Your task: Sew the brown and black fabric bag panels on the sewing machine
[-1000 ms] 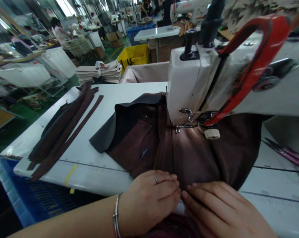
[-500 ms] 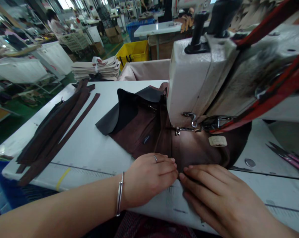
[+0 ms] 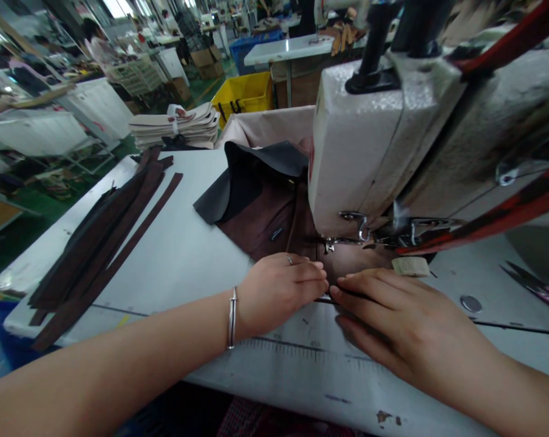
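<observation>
A brown leather piece [image 3: 265, 221] with a dark grey lining flap [image 3: 238, 182] lies on the white table [image 3: 178, 255] under the head of a white sewing machine [image 3: 370, 139]. My left hand [image 3: 281, 291] lies flat on the near edge of the leather, fingers stretched out together, a ring on one finger and a bangle on the wrist. My right hand [image 3: 393, 315] lies flat beside it, fingertips almost touching the left ones. Both press the leather just in front of the presser foot [image 3: 331, 243]. The leather's right part is hidden behind the machine.
Several long brown leather strips [image 3: 96, 243] lie at the table's left. A stack of beige pieces [image 3: 178, 124] sits beyond the far edge, with a yellow bin [image 3: 245, 94] behind. Scissors [image 3: 529, 282] lie at the far right. Other people work at the back left.
The leather has travelled away from me under the machine, and both hands have followed it forward. Much less leather now shows in front of the needle.
</observation>
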Available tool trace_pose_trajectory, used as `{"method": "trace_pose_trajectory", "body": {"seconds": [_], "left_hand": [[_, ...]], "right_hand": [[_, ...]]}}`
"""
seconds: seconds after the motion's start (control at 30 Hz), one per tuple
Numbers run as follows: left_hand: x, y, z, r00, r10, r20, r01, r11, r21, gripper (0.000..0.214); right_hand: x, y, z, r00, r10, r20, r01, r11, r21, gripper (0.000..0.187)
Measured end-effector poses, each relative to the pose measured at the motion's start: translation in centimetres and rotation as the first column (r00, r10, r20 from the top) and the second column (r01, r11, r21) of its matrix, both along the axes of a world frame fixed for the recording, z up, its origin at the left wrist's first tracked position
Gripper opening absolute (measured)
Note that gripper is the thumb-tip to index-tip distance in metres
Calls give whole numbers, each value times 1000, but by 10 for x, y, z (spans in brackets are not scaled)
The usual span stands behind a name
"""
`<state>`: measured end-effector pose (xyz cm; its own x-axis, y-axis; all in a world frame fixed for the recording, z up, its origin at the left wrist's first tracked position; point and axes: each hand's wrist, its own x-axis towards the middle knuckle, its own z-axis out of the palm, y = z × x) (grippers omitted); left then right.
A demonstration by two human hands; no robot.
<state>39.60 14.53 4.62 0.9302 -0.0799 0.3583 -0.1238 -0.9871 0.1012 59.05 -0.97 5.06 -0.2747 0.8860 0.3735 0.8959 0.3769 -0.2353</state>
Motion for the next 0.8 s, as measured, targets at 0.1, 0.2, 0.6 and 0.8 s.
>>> {"method": "trace_pose_trajectory", "body": {"seconds": [0.1,0.2,0.6,0.8], "left_hand": [[4,6,-1,999,36,-5,-36,999,22,23],[10,12,0,998,64,-16,-63,997,37,21],[28,34,-1,976,209,-67,-207,978,41,21],[32,38,-10,969,239,-62,-232,968,97,23]], "right_hand": [[5,7,-3,1000,-4,17,4,1000,-4,30],[8,11,-6,999,-15,33,16,1000,-2,33],[13,23,-15,989,-146,17,146,989,19,35],[16,29,-20,987,-158,15,157,986,56,34]]}}
